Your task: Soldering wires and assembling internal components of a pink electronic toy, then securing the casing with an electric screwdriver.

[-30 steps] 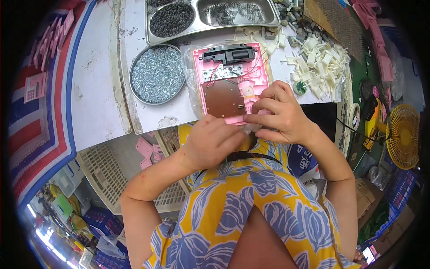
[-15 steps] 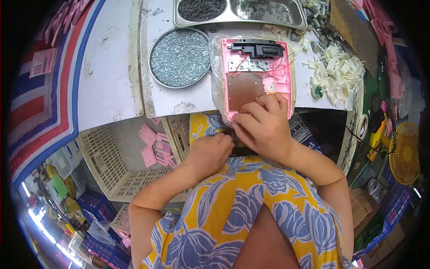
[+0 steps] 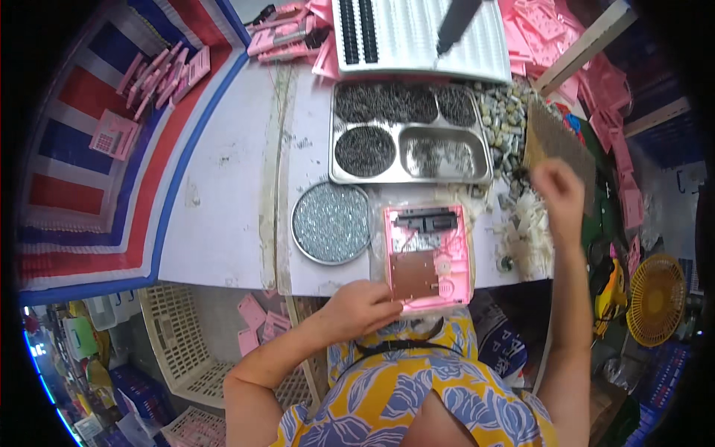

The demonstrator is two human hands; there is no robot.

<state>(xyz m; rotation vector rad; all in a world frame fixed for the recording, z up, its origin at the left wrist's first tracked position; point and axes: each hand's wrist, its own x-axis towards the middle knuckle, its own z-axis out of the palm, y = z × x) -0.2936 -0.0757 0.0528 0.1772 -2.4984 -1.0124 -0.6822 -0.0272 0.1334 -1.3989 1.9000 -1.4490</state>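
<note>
A pink plastic calculator-like casing (image 3: 462, 246) lies open on a plastic-wrapped pad at the table's near edge. Inside it are a brown circuit board (image 3: 413, 274), a black plastic part (image 3: 424, 220) and thin wires. My left hand (image 3: 363, 307) is closed at the casing's near left corner, its fingertips gripping the rim. Off to the right, my right hand (image 3: 558, 186) is raised over the cardboard flap (image 3: 558, 138) beside a heap of small metal pieces (image 3: 506, 138). It is smeared by motion, so its fingers cannot be made out.
A round tin of silvery screws (image 3: 331, 223) stands left of the casing. Behind is a steel compartment tray (image 3: 410, 179) with dark screws. White plastic pieces (image 3: 530, 235) lie to the right. A dark screwdriver (image 3: 458, 26) hangs above a white ridged tray (image 3: 417, 45). Below left, a crate (image 3: 175, 328) holds pink parts.
My right hand has left the casing and swung far to the right and away. My left hand has come up to the casing's near left corner. The view has tilted toward the table's far side.
</note>
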